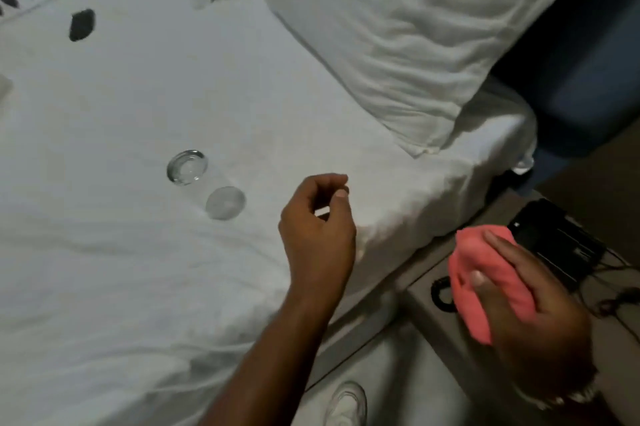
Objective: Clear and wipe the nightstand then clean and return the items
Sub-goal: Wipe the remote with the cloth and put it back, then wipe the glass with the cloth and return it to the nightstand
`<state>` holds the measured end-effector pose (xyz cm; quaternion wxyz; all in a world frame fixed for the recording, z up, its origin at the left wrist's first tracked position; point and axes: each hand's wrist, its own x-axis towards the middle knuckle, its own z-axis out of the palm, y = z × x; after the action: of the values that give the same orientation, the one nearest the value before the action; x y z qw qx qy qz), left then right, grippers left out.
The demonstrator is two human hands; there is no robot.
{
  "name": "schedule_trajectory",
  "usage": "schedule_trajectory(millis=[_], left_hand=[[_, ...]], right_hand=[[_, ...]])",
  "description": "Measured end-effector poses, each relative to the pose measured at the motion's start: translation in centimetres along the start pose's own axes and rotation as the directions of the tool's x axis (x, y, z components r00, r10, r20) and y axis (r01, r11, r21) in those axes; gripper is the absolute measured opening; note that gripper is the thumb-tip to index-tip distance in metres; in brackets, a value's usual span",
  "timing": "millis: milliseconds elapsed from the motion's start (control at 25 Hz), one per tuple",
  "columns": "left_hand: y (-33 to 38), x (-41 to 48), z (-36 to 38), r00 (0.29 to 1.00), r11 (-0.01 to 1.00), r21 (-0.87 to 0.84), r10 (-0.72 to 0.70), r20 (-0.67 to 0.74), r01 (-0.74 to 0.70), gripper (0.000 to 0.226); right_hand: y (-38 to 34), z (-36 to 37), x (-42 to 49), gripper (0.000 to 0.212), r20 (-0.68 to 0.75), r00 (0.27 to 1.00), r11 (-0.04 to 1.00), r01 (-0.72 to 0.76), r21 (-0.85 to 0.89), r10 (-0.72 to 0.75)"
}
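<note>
A clear drinking glass [204, 183] lies on its side on the white bed [104, 252], left of my left hand [317, 235]. That hand hovers over the bed's edge with its fingers loosely curled and nothing in them. My right hand [533, 314] grips a folded pink cloth [474, 287] above the grey nightstand [433, 332] at the lower right. A black device [557, 242] with cables sits at the nightstand's far side. A coiled black cord [440, 294] lies on the nightstand just left of the cloth.
A small dark object [81, 25] rests on the bed at the far left. Large white pillows [398, 44] lean at the head of the bed. A dark blue headboard [581, 62] stands at the right. A white shoe [346, 405] shows on the floor below.
</note>
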<state>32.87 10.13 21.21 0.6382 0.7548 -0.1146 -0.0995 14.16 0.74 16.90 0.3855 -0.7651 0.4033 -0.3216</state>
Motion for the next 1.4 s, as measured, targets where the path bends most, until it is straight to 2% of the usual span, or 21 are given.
schedule_trajectory(millis=[120, 200, 280, 320, 400, 520, 600, 760, 840, 920, 1040, 1120, 1240, 1320, 1400], left_hand=[[0.2, 3.9, -4.9, 0.963, 0.991, 0.022, 0.137, -0.230, -0.136, 0.020], [-0.5, 5.7, -8.0, 0.889, 0.966, 0.118, 0.257, -0.379, -0.228, 0.019], [-2.0, 7.1, -10.4, 0.808, 0.919, 0.277, 0.381, -0.448, -0.280, 0.019], [-2.8, 7.7, -11.2, 0.793, 0.902, 0.333, 0.409, -0.450, -0.276, 0.021], [-4.6, 8.8, -11.8, 0.831, 0.911, 0.355, 0.359, -0.425, -0.213, 0.030], [-6.3, 10.0, -11.3, 0.910, 0.943, 0.303, 0.240, -0.338, -0.136, 0.058], [-6.9, 11.0, -11.0, 0.913, 0.944, 0.310, 0.222, -0.342, -0.113, 0.065], [-6.9, 12.4, -10.7, 0.901, 0.938, 0.330, 0.233, -0.366, -0.108, 0.062], [-6.0, 12.0, -10.1, 0.935, 0.957, 0.268, 0.191, -0.299, -0.110, 0.060], [-4.5, 10.9, -8.8, 0.974, 0.977, 0.174, 0.155, -0.165, -0.126, 0.058], [-2.1, 8.5, -5.4, 0.976, 0.990, -0.001, 0.138, 0.167, -0.140, 0.057], [-1.0, 6.6, -2.7, 0.903, 0.987, -0.130, 0.137, 0.407, -0.091, 0.058], [-0.2, 3.6, 1.9, 0.726, 0.956, -0.277, 0.121, 0.677, 0.099, 0.060], [-0.2, 0.7, 5.6, 0.595, 0.911, -0.288, 0.061, 0.801, 0.295, 0.060], [-0.5, -3.2, 9.8, 0.535, 0.900, -0.223, -0.013, 0.845, 0.374, 0.060]], right_hand=[[-3.2, 5.5, 2.3, 0.044, 0.121, 0.992, 0.987, 0.020, 0.157, -0.039], [-5.3, 8.7, 3.2, 0.044, 0.210, 0.975, 0.966, 0.012, 0.260, -0.068], [-7.0, 11.6, 3.9, 0.045, 0.259, 0.960, 0.953, 0.025, 0.302, -0.107], [-7.6, 12.8, 4.1, 0.046, 0.283, 0.952, 0.950, 0.026, 0.311, -0.118], [-8.7, 14.9, 4.2, 0.045, 0.315, 0.942, 0.940, -0.001, 0.342, -0.114], [-9.2, 16.6, 4.1, 0.044, 0.342, 0.930, 0.913, -0.014, 0.407, -0.138], [-9.4, 17.1, 4.2, 0.043, 0.360, 0.922, 0.896, -0.037, 0.443, -0.140], [-9.3, 17.1, 4.7, 0.043, 0.362, 0.927, 0.871, -0.096, 0.481, -0.099], [-9.3, 16.5, 5.0, 0.043, 0.335, 0.938, 0.863, -0.096, 0.495, -0.088], [-9.2, 15.4, 5.4, 0.043, 0.301, 0.950, 0.865, -0.084, 0.494, -0.080], [-8.2, 12.8, 6.0, 0.042, 0.239, 0.967, 0.880, -0.033, 0.473, -0.092], [-7.0, 10.1, 5.9, 0.042, 0.200, 0.977, 0.879, -0.032, 0.475, -0.072], [-3.9, 4.4, 5.9, 0.040, 0.177, 0.982, 0.801, -0.153, 0.578, 0.060], [-1.1, 0.0, 5.4, 0.034, 0.191, 0.962, 0.737, -0.272, 0.619, 0.194], [1.5, -4.0, 4.0, 0.034, 0.162, 0.939, 0.723, -0.337, 0.603, 0.303]])
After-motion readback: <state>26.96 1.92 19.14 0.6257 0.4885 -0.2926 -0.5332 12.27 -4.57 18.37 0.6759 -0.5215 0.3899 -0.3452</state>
